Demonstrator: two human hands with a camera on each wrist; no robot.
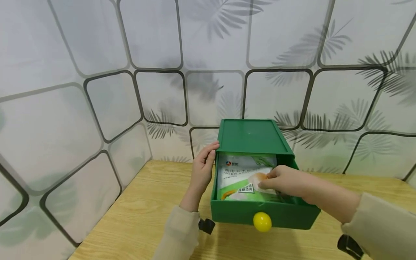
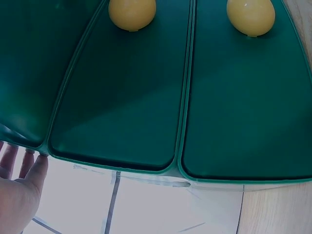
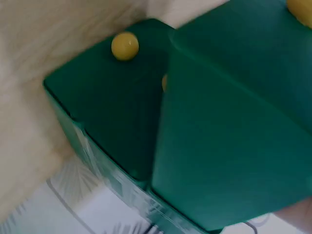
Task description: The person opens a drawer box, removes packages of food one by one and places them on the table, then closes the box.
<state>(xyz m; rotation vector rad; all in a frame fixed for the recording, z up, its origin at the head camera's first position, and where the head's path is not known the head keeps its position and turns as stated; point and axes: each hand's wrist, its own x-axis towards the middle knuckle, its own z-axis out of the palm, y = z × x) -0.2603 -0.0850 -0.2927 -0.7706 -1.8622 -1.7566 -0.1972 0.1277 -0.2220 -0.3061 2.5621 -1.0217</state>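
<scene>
A green drawer (image 1: pixel 234 212) with a yellow knob (image 1: pixel 262 221) is pulled out from under a green cabinet top (image 1: pixel 249 135) in the head view. Inside lies a white and green packet of corn starch (image 1: pixel 235 177), printed with an orange and white picture. My right hand (image 1: pixel 289 180) reaches in over the drawer's right side and pinches the packet between thumb and fingers. Against the cabinet's left upper edge rests my left hand (image 1: pixel 203 168). The left wrist view shows its fingertips touching the cabinet's edge. Only a sliver of the right hand (image 3: pixel 297 214) appears in the right wrist view.
The cabinet stands on a wood-grain table (image 1: pixel 139 202), close to a patterned curtain (image 1: pixel 214 97). In the left wrist view, further green drawer fronts (image 2: pixel 248 107) carry yellow knobs (image 2: pixel 132 13). The pulled-out drawer juts toward the person, past the other fronts.
</scene>
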